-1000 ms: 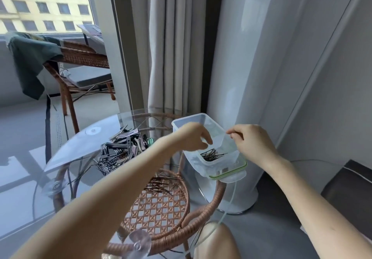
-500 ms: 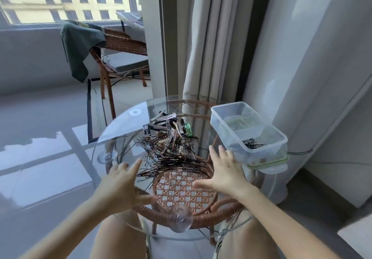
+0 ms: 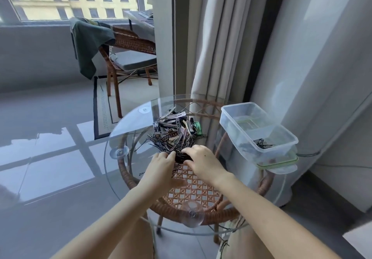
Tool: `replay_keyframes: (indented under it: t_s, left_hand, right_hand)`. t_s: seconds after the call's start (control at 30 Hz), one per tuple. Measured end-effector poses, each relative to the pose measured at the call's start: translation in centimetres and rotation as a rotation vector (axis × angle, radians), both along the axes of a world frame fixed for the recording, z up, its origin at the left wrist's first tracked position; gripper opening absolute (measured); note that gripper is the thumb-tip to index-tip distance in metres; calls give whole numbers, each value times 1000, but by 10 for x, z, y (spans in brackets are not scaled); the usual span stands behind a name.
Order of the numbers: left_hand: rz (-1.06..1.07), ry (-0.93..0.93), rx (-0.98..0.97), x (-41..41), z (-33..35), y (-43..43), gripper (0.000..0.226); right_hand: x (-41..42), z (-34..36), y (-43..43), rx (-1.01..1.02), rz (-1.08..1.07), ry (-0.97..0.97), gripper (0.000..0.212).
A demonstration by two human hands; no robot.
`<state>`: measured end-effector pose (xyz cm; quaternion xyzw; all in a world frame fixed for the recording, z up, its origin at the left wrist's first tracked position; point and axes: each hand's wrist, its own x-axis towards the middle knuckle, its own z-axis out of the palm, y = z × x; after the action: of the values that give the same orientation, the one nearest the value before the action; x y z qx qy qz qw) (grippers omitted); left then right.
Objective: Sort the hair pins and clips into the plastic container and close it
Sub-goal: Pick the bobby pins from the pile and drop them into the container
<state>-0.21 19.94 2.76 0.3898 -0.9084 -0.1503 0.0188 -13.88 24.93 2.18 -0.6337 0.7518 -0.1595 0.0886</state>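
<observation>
A heap of black hair pins lies in the middle of the round glass table, with several larger clips piled behind it. My left hand and my right hand press together around a bunch of pins at the heap's near edge. A clear plastic container stands open at the table's right edge, a few pins in its near end. It rests on its green-rimmed lid.
The glass top sits on a rattan frame with suction cups. Grey curtains hang right behind the table. A rattan chair with a green cloth stands further back on the left, on a shiny tiled floor.
Both hands left the container, swung over to the pile and closed in from each side onto the pins. The camera view turned left and down.
</observation>
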Motion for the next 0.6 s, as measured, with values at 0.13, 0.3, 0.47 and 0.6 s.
replay_keyframes:
  t_s: [0.13, 0.3, 0.47, 0.6]
  left_hand:
    - [12, 40, 3, -3, 1, -7, 83]
    - [38, 84, 2, -4, -2, -10, 90]
    - [28, 124, -43, -8, -4, -12, 80]
    - [-38, 151, -103, -14, -3, -14, 72]
  right_hand:
    - [-4, 10, 6, -10, 50, 5, 28]
    - [-15, 34, 19, -104, 6, -88, 28]
    - [-26, 60, 28, -137, -52, -174, 22]
    - [-41, 83, 40, -154, -98, -282, 19]
